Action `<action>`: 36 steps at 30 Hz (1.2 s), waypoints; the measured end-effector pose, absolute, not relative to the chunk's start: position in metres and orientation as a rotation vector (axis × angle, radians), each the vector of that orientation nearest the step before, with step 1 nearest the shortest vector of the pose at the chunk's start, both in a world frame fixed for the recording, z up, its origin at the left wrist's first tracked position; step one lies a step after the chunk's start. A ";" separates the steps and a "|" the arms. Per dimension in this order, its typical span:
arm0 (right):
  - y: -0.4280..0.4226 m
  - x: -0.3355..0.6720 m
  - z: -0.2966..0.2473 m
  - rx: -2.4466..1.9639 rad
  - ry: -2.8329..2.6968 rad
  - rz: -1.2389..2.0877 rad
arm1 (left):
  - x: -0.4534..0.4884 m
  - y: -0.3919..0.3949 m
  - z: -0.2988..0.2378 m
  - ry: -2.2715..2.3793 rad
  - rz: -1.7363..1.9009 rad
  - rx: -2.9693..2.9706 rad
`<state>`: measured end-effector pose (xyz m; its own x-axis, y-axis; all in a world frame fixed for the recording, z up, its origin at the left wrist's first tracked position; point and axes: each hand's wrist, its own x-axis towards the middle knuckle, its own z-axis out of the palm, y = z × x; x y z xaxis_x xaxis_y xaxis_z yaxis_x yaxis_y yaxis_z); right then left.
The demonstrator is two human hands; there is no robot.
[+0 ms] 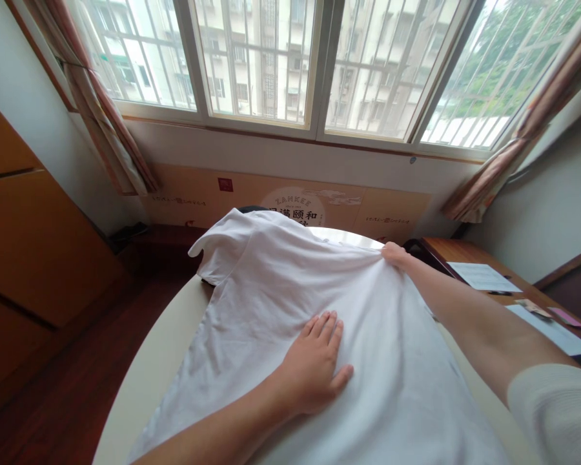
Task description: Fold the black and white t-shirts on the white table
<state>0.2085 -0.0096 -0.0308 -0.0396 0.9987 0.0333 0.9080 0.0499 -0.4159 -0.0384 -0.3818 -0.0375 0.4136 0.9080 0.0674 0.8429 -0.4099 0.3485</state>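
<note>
A white T-shirt (pixel 281 290) lies spread over a round pale table (pixel 155 349), one short sleeve hanging off the far left edge. My left hand (pixel 314 361) rests flat on the middle of the shirt, fingers stretched out and together. My right hand (pixel 394 254) reaches to the far right part of the shirt and pinches the fabric there, so creases run from that point across the cloth.
A wooden desk (pixel 445 248) with papers (pixel 484 276) stands to the right. A wooden cabinet (pixel 33 245) fills the left side. Behind the table are a printed cardboard panel (pixel 290 203), a barred window (pixel 290 58) and tied curtains (pixel 106 123).
</note>
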 end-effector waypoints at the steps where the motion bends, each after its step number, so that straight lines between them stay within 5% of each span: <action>1: -0.011 0.206 -0.031 -2.003 -1.991 0.328 | -0.038 -0.382 -0.038 1.533 0.363 2.414; 8: -0.033 0.151 -0.033 -1.908 -2.096 0.002 | -0.038 -0.382 -0.040 1.524 0.391 2.405; 13: -0.057 0.103 -0.054 -1.602 -2.460 0.161 | -0.037 -0.382 -0.039 1.508 0.380 2.405; 28: -0.053 0.086 -0.053 -1.759 -2.480 0.310 | -0.036 -0.379 -0.027 1.652 0.426 2.474; 32: -0.060 0.086 -0.055 -1.775 -2.443 0.306 | -0.047 -0.335 0.016 1.921 0.534 2.582; 36: -0.065 0.087 -0.055 -1.794 -2.421 0.318 | -0.068 -0.253 0.043 2.149 0.207 2.491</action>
